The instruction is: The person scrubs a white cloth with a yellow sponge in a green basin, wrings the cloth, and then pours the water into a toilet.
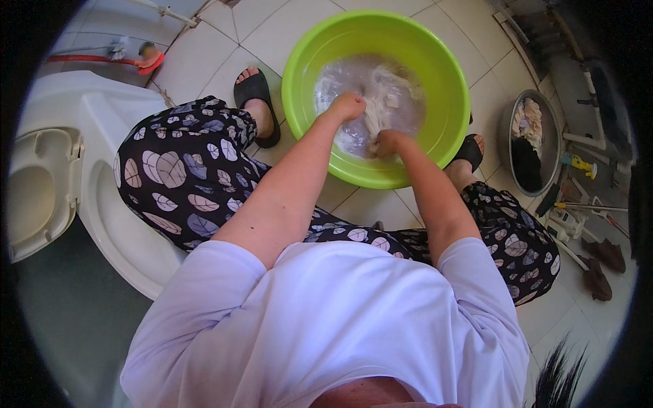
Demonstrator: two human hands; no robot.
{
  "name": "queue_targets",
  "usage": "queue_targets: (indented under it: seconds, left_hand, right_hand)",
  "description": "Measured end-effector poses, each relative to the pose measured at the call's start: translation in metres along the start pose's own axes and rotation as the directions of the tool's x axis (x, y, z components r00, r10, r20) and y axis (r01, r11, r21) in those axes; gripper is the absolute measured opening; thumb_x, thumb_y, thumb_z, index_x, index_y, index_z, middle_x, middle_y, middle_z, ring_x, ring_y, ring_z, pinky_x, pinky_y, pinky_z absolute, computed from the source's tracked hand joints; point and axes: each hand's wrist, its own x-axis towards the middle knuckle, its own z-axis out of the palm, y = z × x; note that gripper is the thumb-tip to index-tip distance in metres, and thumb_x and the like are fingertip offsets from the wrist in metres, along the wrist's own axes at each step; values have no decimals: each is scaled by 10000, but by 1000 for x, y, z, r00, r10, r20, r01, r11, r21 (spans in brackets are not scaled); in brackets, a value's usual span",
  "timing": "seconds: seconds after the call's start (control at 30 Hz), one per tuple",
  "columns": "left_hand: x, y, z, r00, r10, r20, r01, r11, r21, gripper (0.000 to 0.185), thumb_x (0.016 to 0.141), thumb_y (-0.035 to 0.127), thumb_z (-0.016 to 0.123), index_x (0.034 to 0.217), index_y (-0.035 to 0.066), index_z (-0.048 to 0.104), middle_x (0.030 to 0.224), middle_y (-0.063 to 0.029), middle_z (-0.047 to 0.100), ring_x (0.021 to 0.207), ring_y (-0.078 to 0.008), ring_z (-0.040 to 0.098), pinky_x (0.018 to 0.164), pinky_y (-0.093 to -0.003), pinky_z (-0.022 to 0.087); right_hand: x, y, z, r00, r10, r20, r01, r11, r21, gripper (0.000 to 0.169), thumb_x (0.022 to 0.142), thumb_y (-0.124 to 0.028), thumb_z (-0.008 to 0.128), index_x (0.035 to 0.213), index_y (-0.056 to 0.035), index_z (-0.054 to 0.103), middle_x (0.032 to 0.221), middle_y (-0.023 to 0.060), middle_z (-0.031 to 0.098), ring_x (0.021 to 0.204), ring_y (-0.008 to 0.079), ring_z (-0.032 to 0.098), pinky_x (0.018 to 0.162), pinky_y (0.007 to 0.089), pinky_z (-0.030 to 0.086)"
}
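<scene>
A large lime-green plastic basin (443,102) stands on the tiled floor between my feet. In it, cloudy, sudsy water surrounds a wet whitish cloth (378,109). My left hand (349,106) is curled at the cloth's left side, above the water; whether it grips any of the fabric is unclear. Nearer to me, my right hand (386,144) is closed on the lower end of the cloth at the water's surface. Its fingertips are partly hidden by the hand itself and the water.
At the right, a metal basin (550,168) holds dark and pale clothes (528,122). Bottles (567,220), a yellow spray head (581,164) and brown brushes or slippers (596,278) lie beyond it. A white toilet (104,194) and a red-headed brush (151,62) are at the left.
</scene>
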Motion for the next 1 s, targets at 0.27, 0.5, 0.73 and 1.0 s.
queue_targets:
  seconds: [0.27,0.5,0.73,1.0]
  left_hand:
    - [-8,24,-1,985,96,-144,-89,994,59,245,796,270,587,972,123,673,750,-59,645,602,-167,568,581,-298,476]
    - [-16,41,7,944,299,-141,-325,914,-241,294,849,317,581,998,76,661,883,-27,660,733,-116,578,675,-268,472]
    - [-40,88,-11,955,289,74,-154,690,-707,444,902,472,468,1127,119,613,1073,-22,622,898,-131,572,775,-253,428]
    - [-57,110,-12,895,385,223,-182,774,-607,617,897,590,333,1075,91,650,1046,-46,633,945,-154,572,909,-305,383]
  right_hand:
    - [-2,11,-11,739,378,-557,-226,919,324,355,711,-196,637,1002,-4,569,1027,232,607,980,359,589,821,414,481]
    - [14,14,5,948,-89,-307,112,992,57,315,719,-175,616,984,-6,601,1062,214,601,934,373,593,785,430,482]
    - [-84,-17,-118,929,127,-348,107,807,581,287,714,-104,576,985,-15,612,865,64,620,745,156,596,662,289,486]
    - [-213,-63,-182,748,113,-655,487,577,656,218,738,-56,560,936,23,610,826,44,612,718,147,593,643,253,486]
